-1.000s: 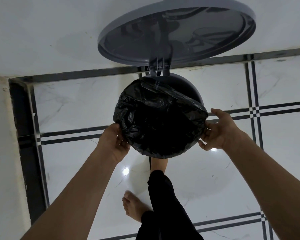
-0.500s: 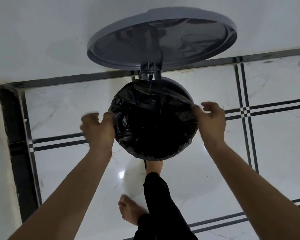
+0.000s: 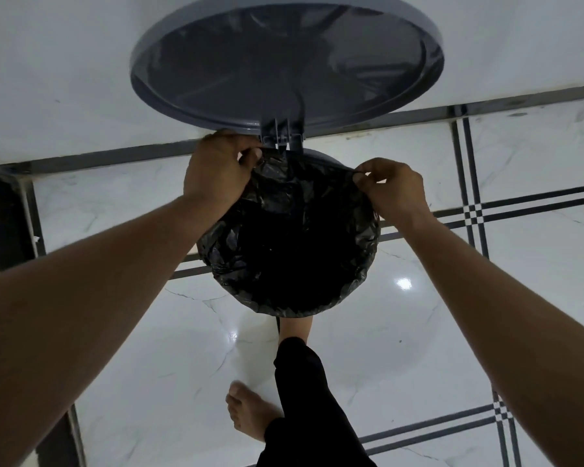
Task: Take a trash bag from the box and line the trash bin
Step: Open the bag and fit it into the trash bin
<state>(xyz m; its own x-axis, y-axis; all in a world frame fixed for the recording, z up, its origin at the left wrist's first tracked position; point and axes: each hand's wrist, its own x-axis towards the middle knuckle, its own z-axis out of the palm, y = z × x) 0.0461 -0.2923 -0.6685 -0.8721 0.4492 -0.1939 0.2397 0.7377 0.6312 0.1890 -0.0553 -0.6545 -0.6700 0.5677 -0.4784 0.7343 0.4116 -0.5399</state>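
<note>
the trash bag (image 3: 294,251) is being seen already inside the trash bin (image 3: 321,157), its black film spread across the round mouth and folded over the near and side edges, while a sliver of bare grey rim is showing at the far right, just beside the hinge. both hands are being held at the far side of the opening, so the part yet to be dealt with is lying right at the fingertips rather than toward the body. the left hand (image 3: 216,173) is being kept at the far left of the rim, close under the hinge, with its fingers curled and the bag's edge pinched between thumb and fingers. the right hand (image 3: 393,192) is being kept at the far right of the rim, thumb and forefinger closed on a thin fold of the film. the stretch of edge between the two hands is being held taut, running left to right along the far rim. the left hand is judged to be nearer the hinge, and the right hand nearer the uncovered rim, so the coming move is judged to turn on that far edge being drawn outward and down over the rim. the lid (image 3: 285,59) is being held open beyond the hands, apparently by a bare foot (image 3: 294,326) near the base, though the pedal itself is hidden.
</note>
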